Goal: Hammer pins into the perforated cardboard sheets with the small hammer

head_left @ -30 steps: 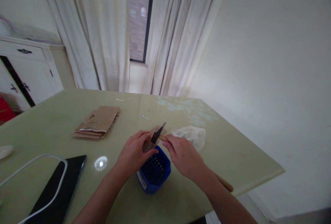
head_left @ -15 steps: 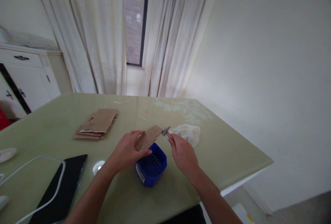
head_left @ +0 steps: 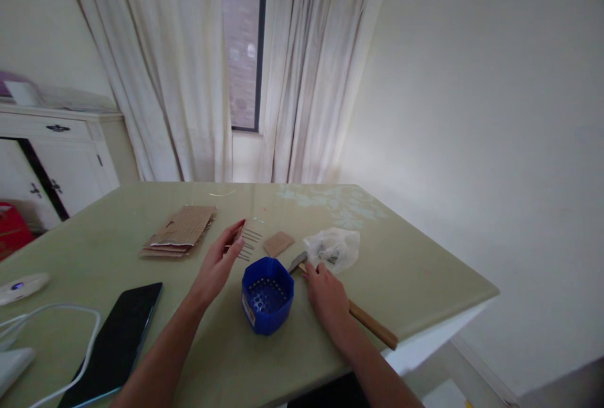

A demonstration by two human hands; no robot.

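Note:
My left hand (head_left: 221, 264) is closed on a piece of cardboard (head_left: 240, 232) held on edge, with several thin nails (head_left: 250, 244) sticking out of its right side. Beneath my right hand (head_left: 326, 295) lies a hammer (head_left: 372, 324); my fingers curl over its wooden handle close to the metal head. That head points left, at the rim of a blue plastic basket (head_left: 267, 323) with holes in its bottom, which stands between my forearms. A small cardboard piece (head_left: 278, 243) rests flat behind the basket. Just beyond my right hand is a clear plastic bag (head_left: 346, 248) with small grey things inside.
Folded cardboard (head_left: 184, 229) is stacked at the back left. At the left lie a black tablet (head_left: 117, 339), a white cable (head_left: 97, 326) and a white device (head_left: 23, 287). The table's edge (head_left: 443, 321) runs along the right, with a wall beyond.
The hammer has come down onto the table, its handle pointing toward the right edge. My left hand has moved left and turned the cardboard upright, and a small cardboard piece now lies apart.

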